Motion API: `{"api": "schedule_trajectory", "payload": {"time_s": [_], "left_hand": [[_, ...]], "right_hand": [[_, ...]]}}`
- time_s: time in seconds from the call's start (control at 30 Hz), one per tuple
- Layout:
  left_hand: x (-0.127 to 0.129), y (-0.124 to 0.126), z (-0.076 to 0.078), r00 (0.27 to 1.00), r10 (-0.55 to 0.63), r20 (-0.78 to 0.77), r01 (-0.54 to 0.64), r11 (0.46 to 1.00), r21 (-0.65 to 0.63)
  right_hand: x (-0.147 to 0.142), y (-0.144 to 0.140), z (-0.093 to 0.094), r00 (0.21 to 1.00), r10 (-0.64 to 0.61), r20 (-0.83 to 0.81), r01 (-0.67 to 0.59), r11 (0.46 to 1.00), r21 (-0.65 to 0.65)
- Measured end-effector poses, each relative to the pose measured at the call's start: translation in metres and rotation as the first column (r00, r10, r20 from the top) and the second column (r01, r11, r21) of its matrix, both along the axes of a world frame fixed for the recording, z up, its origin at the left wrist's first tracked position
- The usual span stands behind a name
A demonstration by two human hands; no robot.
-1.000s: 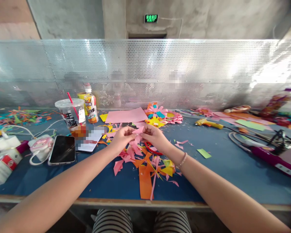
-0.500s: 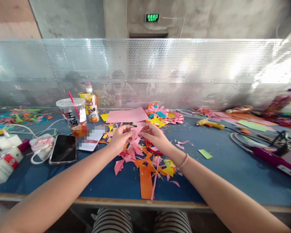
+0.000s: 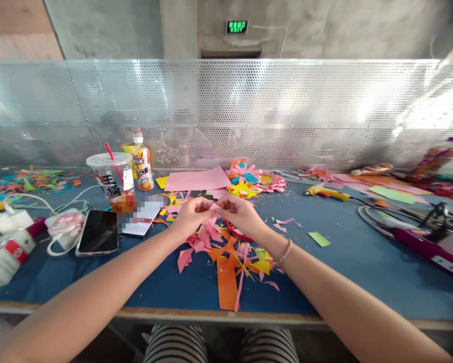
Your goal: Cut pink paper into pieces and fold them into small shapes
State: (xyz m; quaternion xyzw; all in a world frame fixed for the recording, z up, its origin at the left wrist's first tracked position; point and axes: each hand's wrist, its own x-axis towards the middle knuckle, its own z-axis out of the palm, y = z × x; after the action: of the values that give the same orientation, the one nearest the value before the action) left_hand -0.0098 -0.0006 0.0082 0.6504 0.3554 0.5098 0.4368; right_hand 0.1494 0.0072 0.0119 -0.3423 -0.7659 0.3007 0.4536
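Pink paper piece (image 3: 213, 207) sits pinched between my two hands, held up just above the heap of scraps (image 3: 226, 252) in the middle of the blue table (image 3: 362, 262). My biggest worry is the whole piece tearing: it is thin, and if my hands pull apart while I crease it, I judge it could rip along the fold. A lesser risk is letting it slip; it would drop among the pink offcuts below and be hard to pick out from them. Smaller still, a crooked pinch could set the crease off line.

My left hand (image 3: 190, 214) is closed with thumb and fingertips gripping the left end of the piece, and my right hand (image 3: 241, 214) is closed the same way on the right end, the fingertips of both nearly touching. The piece itself is small, pale pink and mostly hidden by my fingers; only a pointed bit shows between them, so I cannot tell its full shape.
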Motion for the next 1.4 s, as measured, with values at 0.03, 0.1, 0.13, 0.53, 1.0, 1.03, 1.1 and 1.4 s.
{"api": "schedule_trajectory", "payload": {"time_s": [0.03,0.1,0.13,0.53,1.0,1.03,1.1,1.4], "left_hand": [[0.0,-0.0003,0.0,1.0,0.001,0.007,-0.001,1.0,-0.008],[0.0003,-0.0007,-0.0002,1.0,0.005,0.027,-0.004,1.0,-0.027],[0.0006,-0.0006,-0.0004,0.999,0.004,0.039,-0.003,0.999,-0.033],[0.001,-0.0002,-0.0022,0.997,-0.025,0.073,0.029,0.998,-0.057],[0.0032,-0.0006,-0.0045,0.97,-0.006,0.243,0.079,0.953,-0.291],[0.003,-0.0012,-0.0039,0.97,-0.014,0.242,0.087,0.951,-0.296],[0.0026,-0.0019,-0.003,0.969,-0.026,0.247,0.102,0.947,-0.303],[0.0013,0.001,-0.0035,0.969,-0.025,0.247,0.105,0.943,-0.316]], "right_hand": [[0.0,0.0002,0.0,1.0,-0.004,-0.001,0.004,1.0,-0.008],[-0.0001,0.0004,0.0,1.0,-0.015,-0.003,0.014,1.0,-0.012],[-0.0002,0.0003,0.0001,1.0,-0.016,-0.005,0.016,1.0,-0.01],[-0.0031,0.0002,-0.0021,0.999,0.008,-0.051,-0.009,1.0,-0.021],[-0.0031,-0.0052,0.0039,0.998,-0.01,-0.058,0.003,0.992,-0.124],[-0.0031,-0.0045,0.0034,0.998,-0.006,-0.066,-0.002,0.992,-0.127],[-0.003,-0.0026,0.0015,0.997,0.002,-0.077,-0.012,0.992,-0.129],[-0.0023,0.0031,-0.0052,0.993,0.053,-0.106,-0.072,0.98,-0.187]]}}
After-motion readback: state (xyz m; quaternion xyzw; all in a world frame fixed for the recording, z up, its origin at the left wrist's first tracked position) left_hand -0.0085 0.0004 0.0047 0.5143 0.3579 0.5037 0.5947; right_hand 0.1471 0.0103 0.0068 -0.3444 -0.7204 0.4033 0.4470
